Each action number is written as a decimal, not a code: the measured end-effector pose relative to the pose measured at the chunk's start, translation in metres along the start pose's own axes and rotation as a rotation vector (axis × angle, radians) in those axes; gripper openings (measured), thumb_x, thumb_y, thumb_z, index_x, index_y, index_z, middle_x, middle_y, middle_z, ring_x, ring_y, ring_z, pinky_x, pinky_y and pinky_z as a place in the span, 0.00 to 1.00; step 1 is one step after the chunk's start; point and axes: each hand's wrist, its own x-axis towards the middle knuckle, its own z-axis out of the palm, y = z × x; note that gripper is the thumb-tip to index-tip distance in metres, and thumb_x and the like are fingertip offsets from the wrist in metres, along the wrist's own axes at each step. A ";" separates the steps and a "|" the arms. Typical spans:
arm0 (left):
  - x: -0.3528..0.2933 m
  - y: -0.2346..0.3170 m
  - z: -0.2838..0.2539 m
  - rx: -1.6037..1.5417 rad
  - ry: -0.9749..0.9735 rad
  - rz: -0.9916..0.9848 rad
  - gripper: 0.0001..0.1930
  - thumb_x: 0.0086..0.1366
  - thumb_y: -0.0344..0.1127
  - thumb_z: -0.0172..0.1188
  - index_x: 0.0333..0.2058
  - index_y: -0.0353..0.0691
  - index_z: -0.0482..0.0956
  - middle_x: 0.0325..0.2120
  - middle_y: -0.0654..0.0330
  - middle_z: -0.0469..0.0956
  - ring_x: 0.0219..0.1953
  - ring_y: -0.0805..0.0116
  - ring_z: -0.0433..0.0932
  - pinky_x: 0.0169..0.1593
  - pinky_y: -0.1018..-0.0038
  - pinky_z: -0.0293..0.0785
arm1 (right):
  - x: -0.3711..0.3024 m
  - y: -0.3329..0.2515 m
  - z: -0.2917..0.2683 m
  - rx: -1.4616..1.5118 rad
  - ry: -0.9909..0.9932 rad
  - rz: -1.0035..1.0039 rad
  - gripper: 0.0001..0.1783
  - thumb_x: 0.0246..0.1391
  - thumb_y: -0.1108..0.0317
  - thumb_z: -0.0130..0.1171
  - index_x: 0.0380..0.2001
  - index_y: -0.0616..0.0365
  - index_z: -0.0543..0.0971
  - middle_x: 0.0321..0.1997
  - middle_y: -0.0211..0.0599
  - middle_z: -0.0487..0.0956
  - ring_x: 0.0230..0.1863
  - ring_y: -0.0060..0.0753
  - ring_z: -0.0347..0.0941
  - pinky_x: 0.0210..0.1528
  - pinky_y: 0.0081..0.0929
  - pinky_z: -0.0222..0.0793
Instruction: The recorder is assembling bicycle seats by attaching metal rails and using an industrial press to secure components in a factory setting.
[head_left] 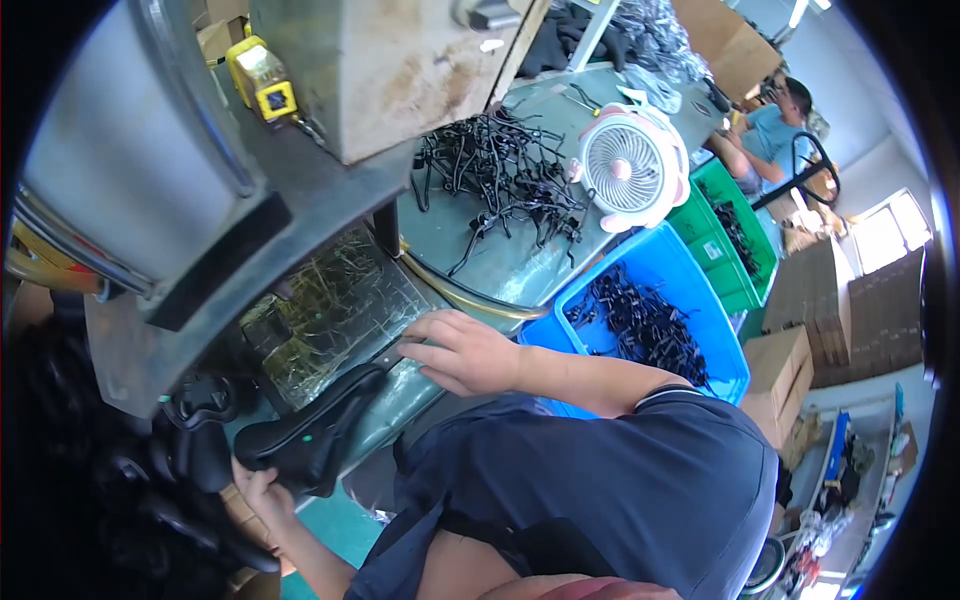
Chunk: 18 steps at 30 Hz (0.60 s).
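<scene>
A long black bicycle saddle (311,430) lies slantwise in front of me, its narrow nose toward the upper right. At its wide rear end, my left hand (264,495) grips the edge with curled fingers. Close to the nose, my right hand (462,350) has its fingers bent together around a thin greyish piece (391,358); its kind is too small to tell. Beneath the saddle runs the green table edge (395,395). Many more black saddles (120,470) are heaped at the lower left, in shadow.
A metal machine (400,70) looms over the upper left. Black wire-like parts (505,170) pile up on the table beside a white fan (630,165). A blue bin (725,340) and a green bin (700,240) hold black parts. A person (770,145) sits farther back.
</scene>
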 end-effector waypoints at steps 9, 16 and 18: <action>-0.033 0.030 -0.077 -0.160 0.640 0.234 0.10 0.52 0.21 0.60 0.26 0.48 0.74 0.28 0.69 0.73 0.36 0.71 0.73 0.45 0.71 0.70 | -0.092 0.046 -0.029 0.122 0.021 0.237 0.19 0.53 0.75 0.69 0.50 0.59 0.83 0.56 0.53 0.80 0.54 0.57 0.81 0.54 0.44 0.80; -0.049 0.072 -0.052 -0.120 0.648 0.406 0.21 0.56 0.22 0.53 0.49 0.29 0.81 0.50 0.50 0.84 0.57 0.52 0.79 0.70 0.61 0.70 | -0.105 0.051 -0.005 0.226 0.065 0.234 0.15 0.54 0.80 0.69 0.47 0.63 0.84 0.53 0.52 0.81 0.51 0.53 0.82 0.52 0.40 0.81; -0.054 0.080 -0.068 -0.177 0.721 0.409 0.20 0.57 0.21 0.52 0.48 0.27 0.80 0.50 0.49 0.84 0.55 0.51 0.80 0.70 0.61 0.71 | -0.097 0.050 0.000 0.239 -0.020 0.142 0.15 0.54 0.80 0.68 0.46 0.63 0.84 0.52 0.51 0.82 0.51 0.54 0.82 0.52 0.40 0.80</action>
